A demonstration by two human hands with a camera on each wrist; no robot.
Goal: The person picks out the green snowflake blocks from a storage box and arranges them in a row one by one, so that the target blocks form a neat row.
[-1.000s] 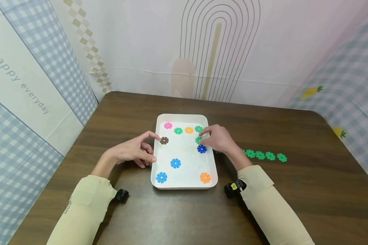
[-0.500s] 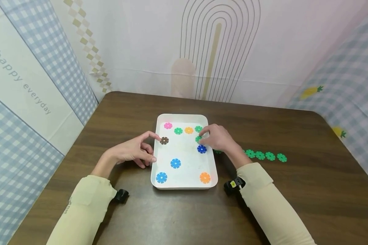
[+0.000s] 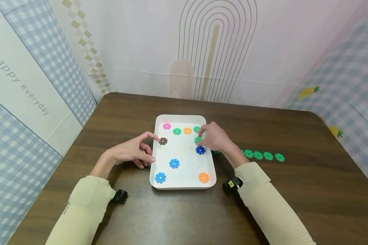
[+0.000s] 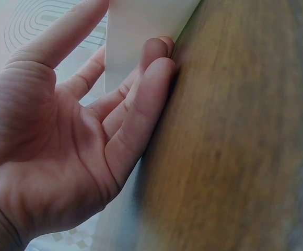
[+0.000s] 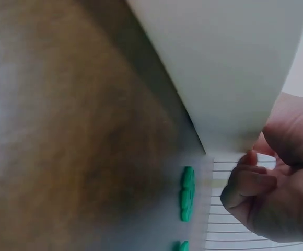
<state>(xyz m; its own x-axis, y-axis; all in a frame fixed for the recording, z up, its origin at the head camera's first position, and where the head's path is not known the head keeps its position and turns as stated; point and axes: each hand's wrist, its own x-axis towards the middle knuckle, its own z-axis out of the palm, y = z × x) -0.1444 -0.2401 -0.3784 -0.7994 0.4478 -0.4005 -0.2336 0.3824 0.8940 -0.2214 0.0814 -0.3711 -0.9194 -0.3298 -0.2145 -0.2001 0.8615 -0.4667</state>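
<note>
Tabletop [image 3: 159, 217]: carries white tray [image 3: 184, 187], set between both hands. Tray's near end: light-blue notched disc [image 3: 160, 177] at left corner, orange disc [image 3: 203, 177] at right. Left hand [image 3: 130, 151]: thumb and index finger reach the left rim, other fingers bent outside the wall; whether they grip it cannot be told. Dark-blue disc [image 3: 200, 150] lies near the right wall. Right hand [image 3: 218, 137]: fingers pinch a green disc [image 3: 197, 140] inside the tray, just beyond the dark-blue one. Far-left corner: pink disc [image 3: 167, 126]. Behind: printed cloth [image 3: 135, 41].
</note>
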